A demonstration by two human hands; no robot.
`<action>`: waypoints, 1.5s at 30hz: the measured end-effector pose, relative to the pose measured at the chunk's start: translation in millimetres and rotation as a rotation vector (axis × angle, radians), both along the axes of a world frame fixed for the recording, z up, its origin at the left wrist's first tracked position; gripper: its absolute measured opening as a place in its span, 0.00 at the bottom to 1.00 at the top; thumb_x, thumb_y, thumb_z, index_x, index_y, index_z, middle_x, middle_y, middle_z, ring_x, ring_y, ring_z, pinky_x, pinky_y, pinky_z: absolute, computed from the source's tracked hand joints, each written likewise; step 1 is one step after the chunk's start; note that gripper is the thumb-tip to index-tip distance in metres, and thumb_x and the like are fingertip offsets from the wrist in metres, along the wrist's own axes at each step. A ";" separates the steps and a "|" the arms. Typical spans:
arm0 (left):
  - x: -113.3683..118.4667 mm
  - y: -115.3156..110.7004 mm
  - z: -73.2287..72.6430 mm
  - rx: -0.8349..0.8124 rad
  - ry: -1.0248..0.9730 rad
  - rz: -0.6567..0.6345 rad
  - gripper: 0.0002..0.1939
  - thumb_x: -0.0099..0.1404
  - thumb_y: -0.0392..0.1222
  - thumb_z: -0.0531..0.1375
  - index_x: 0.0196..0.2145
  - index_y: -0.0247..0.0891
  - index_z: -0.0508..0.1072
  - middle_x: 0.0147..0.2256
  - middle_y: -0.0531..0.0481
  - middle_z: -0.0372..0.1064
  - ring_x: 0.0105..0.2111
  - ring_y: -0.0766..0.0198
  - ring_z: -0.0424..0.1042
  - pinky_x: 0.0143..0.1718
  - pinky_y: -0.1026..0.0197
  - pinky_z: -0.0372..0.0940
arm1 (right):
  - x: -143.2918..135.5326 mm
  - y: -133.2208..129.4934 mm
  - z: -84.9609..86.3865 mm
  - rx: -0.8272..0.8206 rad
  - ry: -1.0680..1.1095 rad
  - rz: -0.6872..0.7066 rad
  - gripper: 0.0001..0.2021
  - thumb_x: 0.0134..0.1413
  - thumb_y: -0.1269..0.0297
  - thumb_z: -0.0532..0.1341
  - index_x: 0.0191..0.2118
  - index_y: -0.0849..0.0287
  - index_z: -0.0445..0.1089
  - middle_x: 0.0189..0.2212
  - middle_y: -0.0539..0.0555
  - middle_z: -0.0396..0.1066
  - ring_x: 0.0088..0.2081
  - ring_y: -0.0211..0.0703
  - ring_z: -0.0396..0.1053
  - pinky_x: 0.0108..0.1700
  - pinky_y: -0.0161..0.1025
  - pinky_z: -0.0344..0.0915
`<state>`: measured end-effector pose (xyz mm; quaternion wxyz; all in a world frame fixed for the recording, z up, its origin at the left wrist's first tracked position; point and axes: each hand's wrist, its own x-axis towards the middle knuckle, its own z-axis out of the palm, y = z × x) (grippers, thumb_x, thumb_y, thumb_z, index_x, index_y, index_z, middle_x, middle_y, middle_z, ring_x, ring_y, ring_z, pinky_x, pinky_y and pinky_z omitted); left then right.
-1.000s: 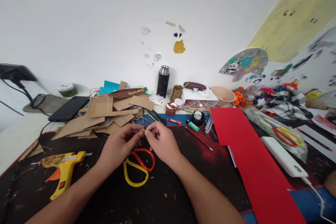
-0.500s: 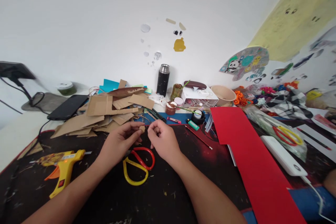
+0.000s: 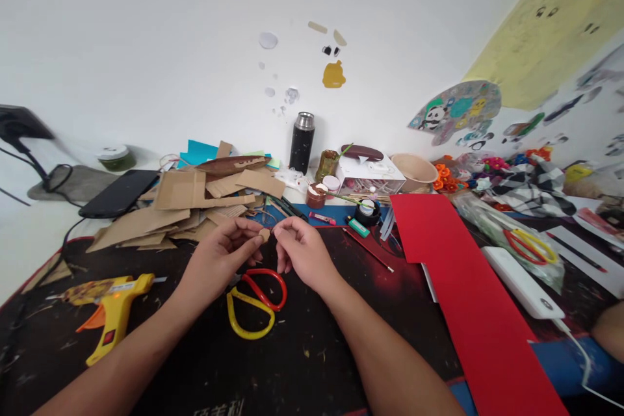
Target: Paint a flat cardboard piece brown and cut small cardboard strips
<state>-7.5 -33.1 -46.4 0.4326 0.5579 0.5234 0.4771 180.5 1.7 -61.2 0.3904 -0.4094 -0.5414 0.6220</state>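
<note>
My left hand pinches a small piece of cardboard between thumb and fingertips. Just to its right, my right hand has its thumb and index finger pressed together; whatever is between them is too small to make out. Below the hands lies a pair of scissors with one red and one yellow handle, its blades hidden by my left hand. A yellow hot glue gun rests on the dark mat left of my left forearm.
Torn cardboard is piled behind my left hand. A black thermos stands by the wall. A red sheet and a white power bank lie to the right, and a pencil lies behind my right hand.
My right hand's fingers have stretched out a little from a tighter curl, near the cardboard piece. My left hand keeps its pinch. The whole view has shifted slightly.
</note>
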 end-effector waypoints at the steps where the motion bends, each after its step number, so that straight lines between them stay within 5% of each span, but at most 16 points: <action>1: 0.0 -0.1 -0.3 0.001 0.003 0.000 0.26 0.63 0.68 0.73 0.44 0.43 0.80 0.29 0.52 0.82 0.28 0.57 0.81 0.30 0.56 0.76 | 0.3 0.4 0.2 -0.018 0.016 0.006 0.09 0.70 0.54 0.63 0.41 0.54 0.69 0.20 0.40 0.69 0.16 0.36 0.68 0.20 0.31 0.60; 13: -0.2 -1.0 -0.8 -0.034 -0.057 -0.039 0.25 0.63 0.66 0.74 0.43 0.42 0.84 0.29 0.50 0.82 0.30 0.55 0.82 0.36 0.54 0.79 | 1.9 -1.9 0.5 -0.166 0.196 0.132 0.24 0.59 0.39 0.75 0.40 0.53 0.70 0.21 0.40 0.69 0.18 0.36 0.69 0.22 0.33 0.63; 20: -1.5 -0.2 -1.5 -0.001 -0.025 -0.024 0.24 0.62 0.66 0.74 0.41 0.43 0.85 0.31 0.49 0.84 0.32 0.54 0.83 0.39 0.52 0.80 | 1.6 -1.3 -1.6 -0.264 0.250 0.182 0.25 0.56 0.40 0.77 0.42 0.54 0.71 0.22 0.39 0.68 0.18 0.34 0.67 0.21 0.32 0.60; 30: -2.2 1.1 -3.8 0.000 -0.023 -0.004 0.24 0.62 0.64 0.74 0.45 0.43 0.86 0.34 0.49 0.85 0.32 0.55 0.82 0.38 0.53 0.78 | -0.6 -1.4 -5.5 0.022 0.018 0.088 0.17 0.64 0.46 0.70 0.42 0.54 0.72 0.19 0.40 0.69 0.18 0.37 0.70 0.22 0.32 0.63; 34: -3.4 3.6 -3.7 -0.031 -0.166 0.037 0.29 0.60 0.64 0.76 0.51 0.42 0.82 0.34 0.49 0.84 0.34 0.54 0.83 0.39 0.52 0.79 | 0.7 -0.4 -2.1 0.002 0.065 -0.006 0.15 0.62 0.48 0.70 0.39 0.54 0.72 0.17 0.39 0.64 0.17 0.37 0.68 0.21 0.32 0.60; 45: 2.4 -0.6 -0.2 -0.022 -0.063 -0.053 0.29 0.61 0.65 0.76 0.49 0.42 0.81 0.34 0.51 0.82 0.34 0.56 0.82 0.38 0.53 0.79 | -3.8 -2.6 -0.4 -0.067 0.155 -0.068 0.17 0.55 0.47 0.74 0.35 0.54 0.73 0.14 0.36 0.57 0.14 0.37 0.63 0.19 0.33 0.58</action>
